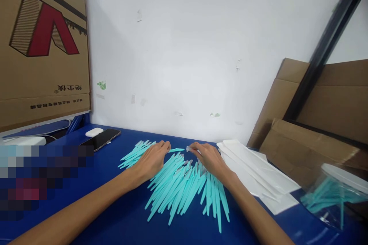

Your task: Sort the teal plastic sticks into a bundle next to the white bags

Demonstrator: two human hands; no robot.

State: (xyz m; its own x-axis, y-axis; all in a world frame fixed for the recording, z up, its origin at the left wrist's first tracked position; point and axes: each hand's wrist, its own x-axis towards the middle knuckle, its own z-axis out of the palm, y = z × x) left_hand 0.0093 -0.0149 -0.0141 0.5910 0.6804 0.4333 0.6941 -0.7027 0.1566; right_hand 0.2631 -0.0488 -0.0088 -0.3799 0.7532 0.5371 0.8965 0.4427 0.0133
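Between the fingers of my left hand [153, 159] is a slim teal eyebrow razor [176, 149], its tip pointing right. Just across from that tip, my right hand [209, 157] pinches a small clear cap [188, 148]; a short gap separates the two. Below both hands a fanned pile of teal eyebrow razors [175, 187] lies on the blue table [115, 206], some with clear covers at their far ends. Another bunch of razors [139, 153] lies to the left, partly hidden by my left hand.
White plastic sleeves [255, 168] lie right of my right hand. A clear jar [330, 195] holding teal razors stands at the far right. A phone [107, 138] and a white case [94, 132] lie back left. Cardboard [304, 149] leans at right; a large box [57, 72] stands left.
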